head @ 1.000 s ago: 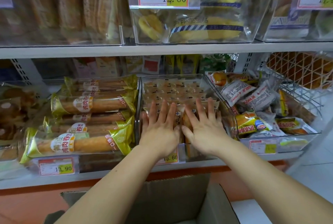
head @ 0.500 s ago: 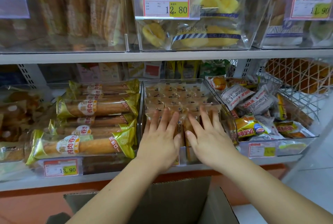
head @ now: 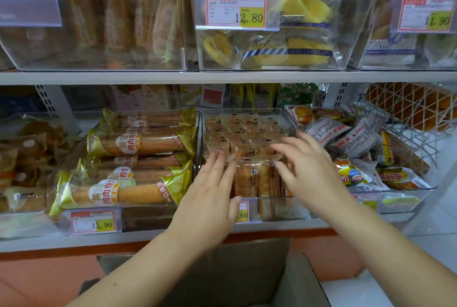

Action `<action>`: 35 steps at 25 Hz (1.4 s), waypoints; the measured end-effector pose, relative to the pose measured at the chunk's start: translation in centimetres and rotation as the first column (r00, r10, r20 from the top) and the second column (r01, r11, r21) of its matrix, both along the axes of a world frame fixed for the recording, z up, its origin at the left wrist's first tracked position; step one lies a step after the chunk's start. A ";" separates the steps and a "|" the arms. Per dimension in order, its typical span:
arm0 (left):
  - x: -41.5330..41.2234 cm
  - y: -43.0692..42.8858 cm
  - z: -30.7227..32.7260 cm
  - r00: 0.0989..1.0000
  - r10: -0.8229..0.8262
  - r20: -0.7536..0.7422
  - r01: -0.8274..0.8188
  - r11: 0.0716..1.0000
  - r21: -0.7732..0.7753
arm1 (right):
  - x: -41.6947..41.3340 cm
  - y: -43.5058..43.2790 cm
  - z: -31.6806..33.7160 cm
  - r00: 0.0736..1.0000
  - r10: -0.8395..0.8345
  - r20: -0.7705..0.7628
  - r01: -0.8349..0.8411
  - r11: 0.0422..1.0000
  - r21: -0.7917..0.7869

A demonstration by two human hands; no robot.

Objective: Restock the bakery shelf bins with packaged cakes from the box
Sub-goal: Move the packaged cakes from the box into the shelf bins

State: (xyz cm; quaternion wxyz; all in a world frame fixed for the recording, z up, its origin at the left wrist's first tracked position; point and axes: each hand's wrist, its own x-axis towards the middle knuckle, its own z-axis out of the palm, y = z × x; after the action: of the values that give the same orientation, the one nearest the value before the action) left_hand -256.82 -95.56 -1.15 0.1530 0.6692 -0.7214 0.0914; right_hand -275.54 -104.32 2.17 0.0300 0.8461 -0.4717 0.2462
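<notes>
Both hands are empty right now. My left hand (head: 212,198) is flat with the fingers straight, tips resting on the front-left of the small clear-wrapped brown cakes (head: 247,138). My right hand (head: 306,170) is spread open over the right side. It's a bit blurry, so I can't say if it's actually touching.

The cakes are dead ahead at 12 o'clock in the clear plastic middle bin (head: 242,110), which looks pretty full. The front row stands on edge, running 9 to 3. The open brown cardboard box (head: 247,264) is at 6 o'clock under my forearms, about equally close to either hand, so I'd guess that's where I go next.

At 9 o'clock are the long gold-wrapped rolls (head: 118,190), printed 鸡肉卷, over a red-and-yellow price tag (head: 95,221) reading 13.90. My own bin's tag (head: 243,212) only shows "60" past my thumb. At 3 o'clock there's a heap of white and yellow snack packets (head: 351,148). The upper tags read 12.80 (head: 236,11) and 11.90 (head: 427,13).
</notes>
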 end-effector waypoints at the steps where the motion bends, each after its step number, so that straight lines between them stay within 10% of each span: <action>1: 0.5 0.9 0.3 0.996 0.009 0.086 -0.007 1.000 -0.027 | 0.1 -0.3 0.4 0.999 0.028 -0.032 -0.027 0.999 0.017; 5: 2.9 2.3 0.2 0.965 0.048 0.256 -0.052 0.999 0.008 | 3.5 -1.7 0.5 0.959 0.081 -0.272 -0.030 0.982 0.188; 18: 6.8 1.6 -1.7 0.966 0.127 0.225 -0.123 0.992 -0.032 | 9.9 -0.3 -2.5 0.951 0.012 -0.310 0.028 0.992 0.122; 35: 7.8 0.4 -1.8 0.974 0.134 0.185 -0.097 0.976 -0.197 | 8.2 -7.4 2.3 0.944 0.029 -0.328 0.161 0.828 0.537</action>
State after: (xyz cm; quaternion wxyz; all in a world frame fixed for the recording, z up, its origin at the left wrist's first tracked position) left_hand -249.02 -95.19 -2.99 0.1374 0.6806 -0.6808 0.2331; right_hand -267.36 -111.73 4.44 -0.1324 0.8295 -0.5407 -0.0446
